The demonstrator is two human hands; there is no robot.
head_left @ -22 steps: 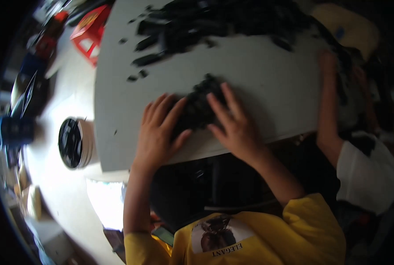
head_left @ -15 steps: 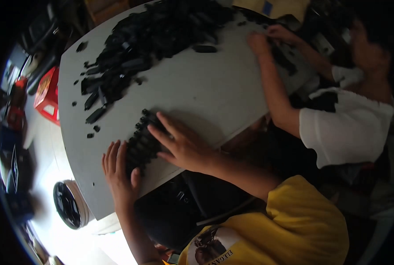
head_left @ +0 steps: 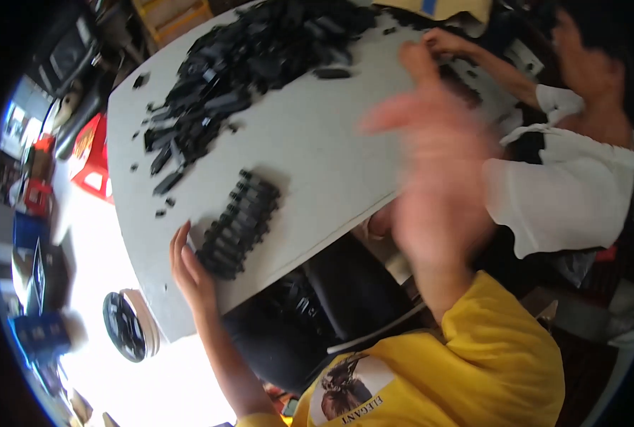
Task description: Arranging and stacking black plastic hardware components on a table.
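Observation:
A row of several black, elongated plastic parts (head_left: 240,224) lies side by side near the front edge of the table, small nubs sticking out along both sides. My left hand (head_left: 191,274) rests at the row's near left end, its fingers stretched and upright against it or just beside it. Raised off the table to the right is my right hand (head_left: 441,171), badly smeared by motion. Its thumb seems to point left, but the other fingers cannot be made out, nor whether anything is in them.
A large heap of black parts (head_left: 260,53) covers the far side of the white table (head_left: 324,149), with a few loose small pieces to its left. At the right, a co-worker in a white top (head_left: 562,203) handles dark parts. A red stool (head_left: 93,156) stands left of the table.
My right hand has left the row of black parts, moving up and to the right. My left hand stays by the row's near end. The row is now fully uncovered.

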